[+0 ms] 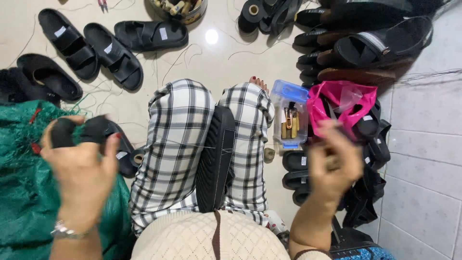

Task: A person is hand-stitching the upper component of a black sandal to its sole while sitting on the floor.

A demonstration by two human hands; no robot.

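While the left hand [82, 166] closes its fingers on a black strap piece [91, 130], a black sole [215, 159] stands wedged between the knees. Right hand [334, 161] is blurred, its grip unclear, before a clear plastic box [288, 118], pink bag [341, 101] and stacked sandals [365, 43] on the floor [216, 58].

Blurring with motion: right hand [334, 161], fingers curled, contents too smeared to tell. Blurring too: left hand [79, 161], gripping a black strap piece [84, 130] whose outline is smearing away. Hiding between the plaid knees: lower end of the black sole [216, 156], its bottom slipping behind the cream sweater [211, 240]. Running off the left edge, left of the sole: green mesh sack [21, 192]. Running off the top edge, above the sole: round tin [185, 9], contents too small to tell. Showing only small brownish shapes, right of the sole: clear plastic box [290, 118].
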